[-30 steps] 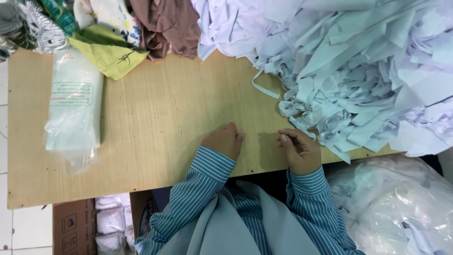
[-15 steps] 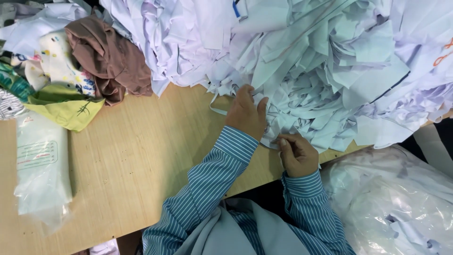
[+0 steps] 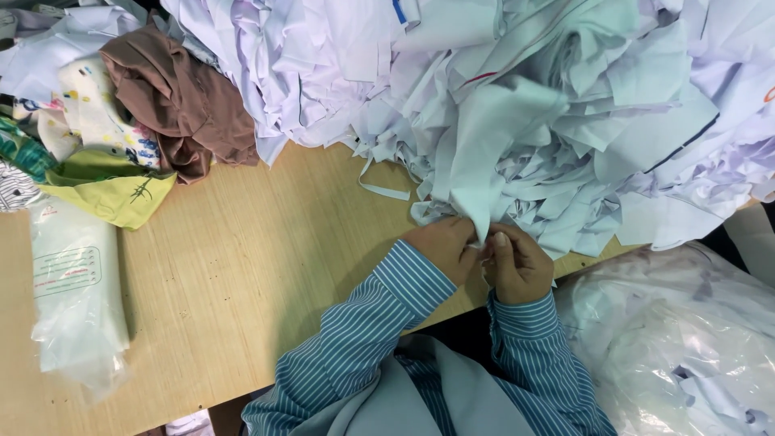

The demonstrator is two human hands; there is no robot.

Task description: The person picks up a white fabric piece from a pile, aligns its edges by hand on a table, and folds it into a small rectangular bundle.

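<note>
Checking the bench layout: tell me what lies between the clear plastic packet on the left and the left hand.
In the head view, only bare wooden tabletop lies between the plastic packet and the left hand.

scraps (image 3: 517, 121): pale blue-white
sleeves (image 3: 379, 323): teal w/ white stripes
table (image 3: 242, 266): light wood grain
cloth (image 3: 182, 97): brown
rag (image 3: 113, 194): yellow-green
bag (image 3: 77, 299): clear, greenish

Two clear plastic packages, one at each lower side of the view.

A long clear plastic packet (image 3: 77, 299) lies on the wooden table (image 3: 242, 266) at the left, pale inside, bearing a rectangular label (image 3: 69, 270) with a green outline and small red marks. At lower right, below the table edge, sits a large crumpled clear bag (image 3: 678, 347), seemingly stuffed with white cloth.
</note>
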